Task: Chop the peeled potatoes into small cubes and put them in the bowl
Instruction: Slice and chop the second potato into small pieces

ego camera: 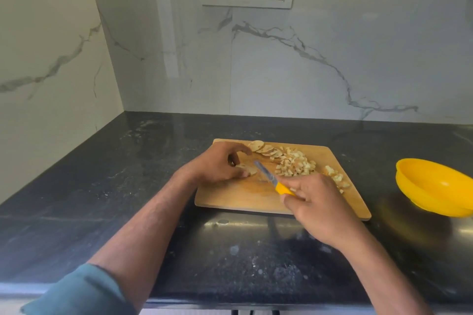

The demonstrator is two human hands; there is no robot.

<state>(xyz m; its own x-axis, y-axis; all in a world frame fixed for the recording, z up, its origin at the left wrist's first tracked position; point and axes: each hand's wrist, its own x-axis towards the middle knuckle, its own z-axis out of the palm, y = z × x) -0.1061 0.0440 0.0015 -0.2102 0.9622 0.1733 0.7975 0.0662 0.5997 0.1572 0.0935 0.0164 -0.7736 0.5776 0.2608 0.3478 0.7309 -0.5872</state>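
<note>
On the board [238, 199] our left hand [217, 163] pinned a few slices [247, 169] under curled fingers while our right hand [316, 202] gripped the knife [271, 180]. Dicing was under way; next we needed crosswise cuts, then cubes [294, 165] into the bowl [435, 186].

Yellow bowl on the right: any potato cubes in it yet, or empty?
Empty, as far as the view shows: the yellow bowl shows only bare yellow inside. The potato cubes are piled on the cutting board.
</note>
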